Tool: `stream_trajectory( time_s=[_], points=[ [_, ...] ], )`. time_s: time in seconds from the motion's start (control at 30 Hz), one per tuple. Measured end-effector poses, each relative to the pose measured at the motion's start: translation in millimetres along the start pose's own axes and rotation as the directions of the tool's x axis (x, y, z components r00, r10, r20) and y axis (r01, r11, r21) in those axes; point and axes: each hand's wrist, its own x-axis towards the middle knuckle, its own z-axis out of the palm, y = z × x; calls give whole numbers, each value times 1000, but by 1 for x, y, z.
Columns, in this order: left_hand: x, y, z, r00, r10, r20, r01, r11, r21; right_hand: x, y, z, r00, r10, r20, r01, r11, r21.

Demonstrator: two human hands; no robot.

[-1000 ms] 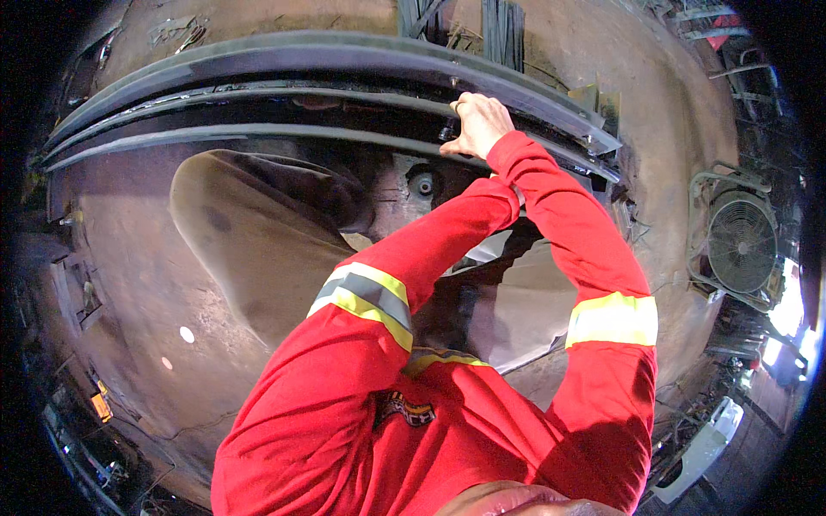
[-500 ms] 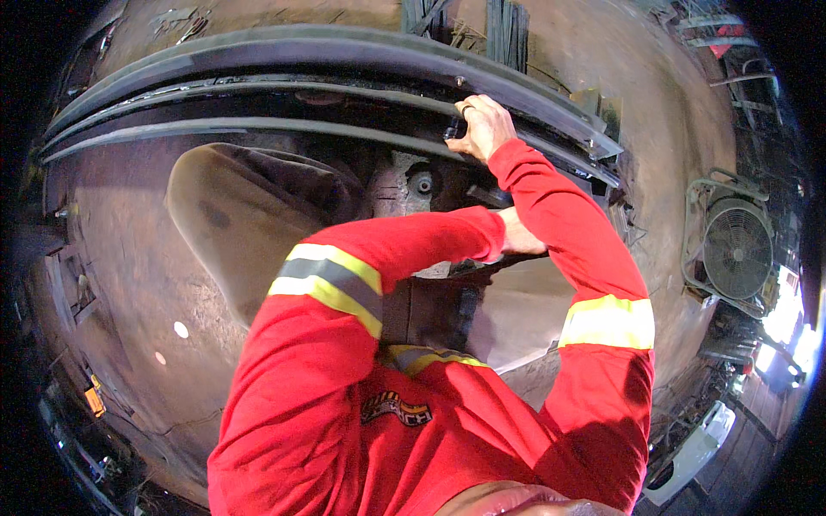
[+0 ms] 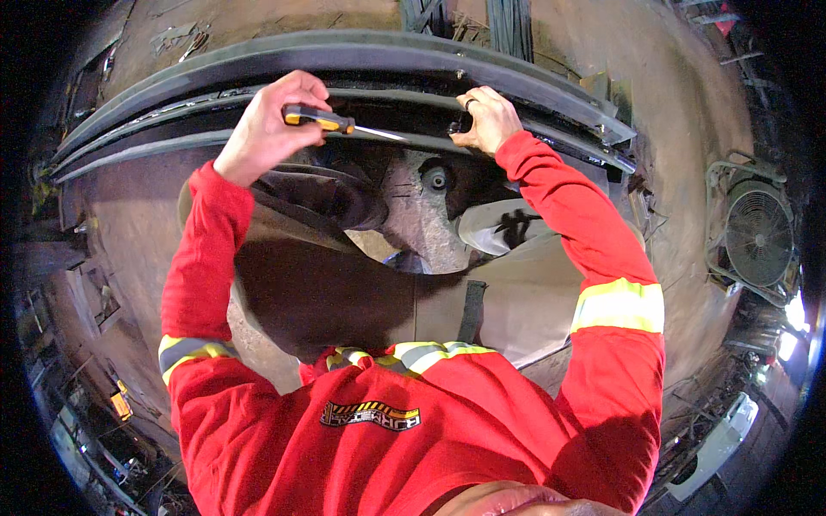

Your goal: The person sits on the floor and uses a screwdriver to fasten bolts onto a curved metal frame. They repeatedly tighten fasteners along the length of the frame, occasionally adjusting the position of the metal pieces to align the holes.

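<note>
My left hand [image 3: 280, 120], raised at the beam's near side, is closed round a screwdriver [image 3: 331, 120] with a yellow-and-black handle. Its thin shaft points right, toward my other hand. My right hand [image 3: 489, 122], with a dark ring on one finger, reaches over the near edge of the long dark metal beam [image 3: 361, 53]. Thumb and fingers pinch a small black part [image 3: 454, 127]; its exact kind is hidden by the fingers. A small bolt or stud [image 3: 461, 74] stands out on the beam's upper face beyond that hand.
Below the beam, between my legs, is a grey support with a round hub [image 3: 438, 178]. A pale shoe [image 3: 499, 225] shows beside it. A floor fan [image 3: 759, 232] stands at the right. Dark bars [image 3: 509, 30] lie beyond the beam on the brown floor.
My left hand has come up from beneath my right forearm and swung left, now showing the screwdriver. My right hand has stayed at the beam, still pinching the black part.
</note>
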Motion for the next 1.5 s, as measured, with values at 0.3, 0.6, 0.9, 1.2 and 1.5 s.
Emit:
stream_trajectory(
  time_s=[0.3,0.6,0.9,1.2,1.5],
  points=[
    [29,-76,41,916,-392,87,359,701,-616,-1,4,3,998,-35,-48,36,999,15],
    [32,-87,51,896,-434,96,379,633,-675,-3,7,6,996,-55,-64,55,998,4],
    [34,-94,53,899,-426,103,383,649,-657,-3,9,10,998,-45,-50,44,999,-17],
    [33,-94,54,895,-435,96,386,651,-653,-4,8,8,997,-42,-62,43,999,9],
    [34,-102,54,894,-439,91,382,638,-669,-3,9,8,999,-36,-38,36,999,-3]
  ],
)
